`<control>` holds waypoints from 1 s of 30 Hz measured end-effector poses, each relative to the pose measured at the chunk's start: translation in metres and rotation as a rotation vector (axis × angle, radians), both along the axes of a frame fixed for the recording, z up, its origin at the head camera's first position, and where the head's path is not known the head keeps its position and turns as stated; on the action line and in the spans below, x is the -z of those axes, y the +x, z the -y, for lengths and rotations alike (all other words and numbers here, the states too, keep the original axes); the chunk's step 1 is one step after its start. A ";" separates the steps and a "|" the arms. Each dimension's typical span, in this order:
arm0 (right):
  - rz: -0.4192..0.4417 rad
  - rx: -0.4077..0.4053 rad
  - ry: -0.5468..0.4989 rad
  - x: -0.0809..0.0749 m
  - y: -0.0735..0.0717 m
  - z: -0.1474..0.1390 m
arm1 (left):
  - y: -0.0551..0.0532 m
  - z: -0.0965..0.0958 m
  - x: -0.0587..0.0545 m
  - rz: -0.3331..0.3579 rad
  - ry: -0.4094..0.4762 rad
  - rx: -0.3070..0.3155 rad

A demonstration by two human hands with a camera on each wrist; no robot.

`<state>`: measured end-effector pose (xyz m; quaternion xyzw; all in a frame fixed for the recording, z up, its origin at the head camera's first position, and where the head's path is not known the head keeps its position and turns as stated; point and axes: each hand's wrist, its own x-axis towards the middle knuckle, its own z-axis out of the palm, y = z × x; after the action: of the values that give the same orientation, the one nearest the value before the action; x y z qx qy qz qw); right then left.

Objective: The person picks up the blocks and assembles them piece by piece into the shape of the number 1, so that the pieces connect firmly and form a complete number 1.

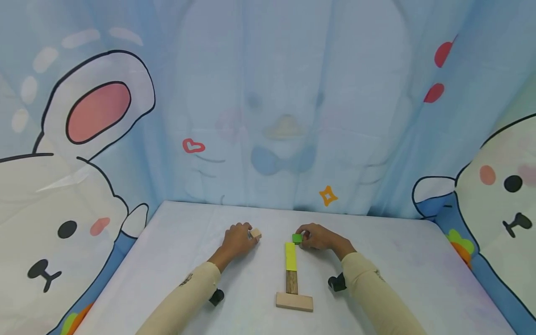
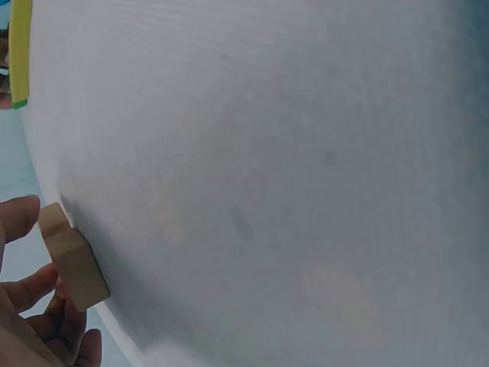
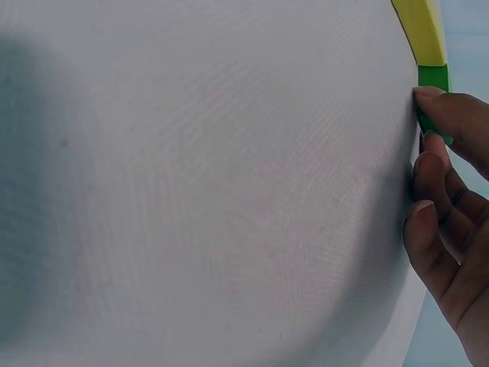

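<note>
My left hand (image 1: 239, 239) is left of the row of blocks and holds a plain wooden block (image 1: 255, 233) at its fingertips. In the left wrist view the plain wood (image 2: 79, 271) shows a larger face and a smaller part beside it, near the thumb. My right hand (image 1: 320, 237) pinches a green block (image 1: 297, 238) at the far end of a yellow block (image 1: 291, 257). Thumb and fingers lie along the green block's side in the right wrist view, where the green meets the yellow block (image 3: 422, 30).
A darker brown wooden block (image 1: 291, 282) lies below the yellow one, in line with it. Across its near end lies a long pale wooden block (image 1: 294, 301). All are on a white-covered table (image 1: 188, 228), with a printed blue curtain (image 1: 268, 93) behind.
</note>
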<state>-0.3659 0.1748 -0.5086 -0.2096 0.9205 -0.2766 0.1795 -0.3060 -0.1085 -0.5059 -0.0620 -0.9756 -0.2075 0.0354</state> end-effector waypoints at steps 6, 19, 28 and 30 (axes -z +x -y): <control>-0.002 -0.013 -0.005 0.002 -0.002 0.000 | -0.002 -0.002 0.002 -0.010 -0.014 -0.016; -0.009 -0.025 -0.017 0.002 -0.003 -0.002 | -0.001 -0.006 0.002 -0.064 -0.056 0.000; 0.002 -0.014 -0.015 0.004 -0.003 -0.003 | -0.003 -0.007 0.006 -0.089 -0.058 0.023; 0.005 -0.014 -0.014 0.005 -0.004 -0.004 | -0.004 -0.008 0.007 -0.086 -0.053 0.023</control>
<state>-0.3694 0.1788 -0.5139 -0.2165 0.9167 -0.2822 0.1821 -0.3097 -0.1007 -0.5130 -0.0831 -0.9776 -0.1790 0.0732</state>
